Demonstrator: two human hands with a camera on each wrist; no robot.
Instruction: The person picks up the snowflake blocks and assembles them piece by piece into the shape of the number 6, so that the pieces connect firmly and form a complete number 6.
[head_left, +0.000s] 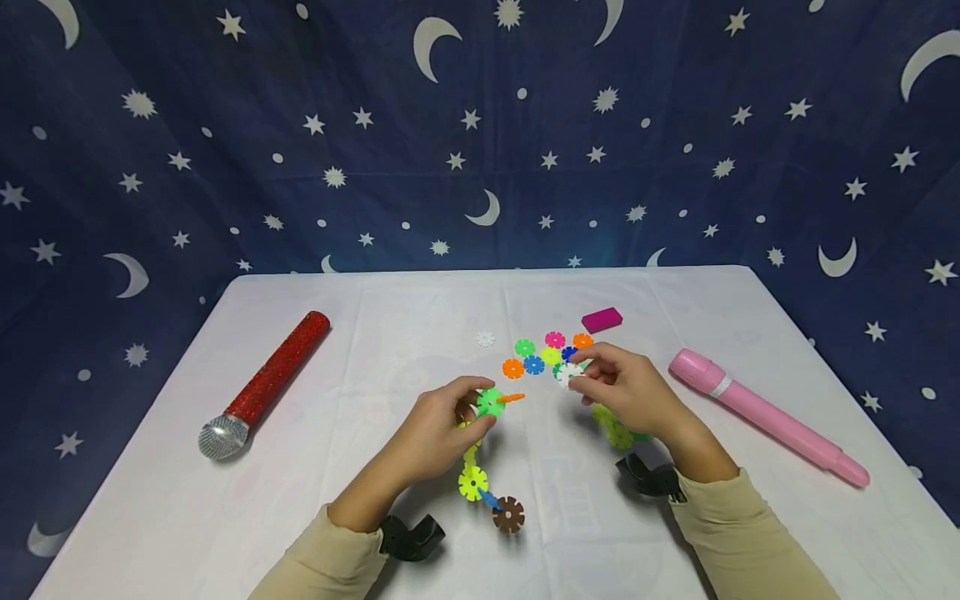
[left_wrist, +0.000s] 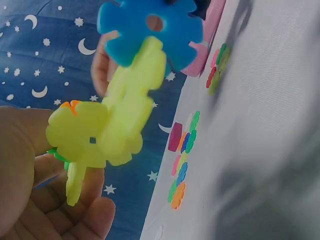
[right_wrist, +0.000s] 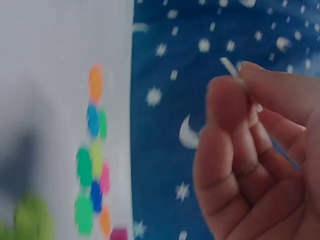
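My left hand (head_left: 442, 429) holds a chain of notched plastic discs joined by their slots. At its upper end, by the fingertips, are a green disc (head_left: 491, 402) and an orange disc (head_left: 513, 398) seen edge-on. Yellow discs (left_wrist: 125, 117) run below, then a blue disc (left_wrist: 120, 30), and a brown disc (head_left: 509, 516) ends the chain. My right hand (head_left: 626, 387) pinches a white notched disc (head_left: 568, 376) between thumb and fingertips, to the right of the chain. In the right wrist view that white disc (right_wrist: 229, 67) shows edge-on, mostly covered by the fingers.
Loose discs in several colours, among them an orange disc (head_left: 513, 368), lie beyond the hands. Another white disc (head_left: 485, 339) lies apart. Yellow-green discs (head_left: 619, 435) lie beneath the right wrist. A magenta block (head_left: 602, 320), red microphone (head_left: 277, 371) and pink marker-shaped object (head_left: 780, 421) surround them.
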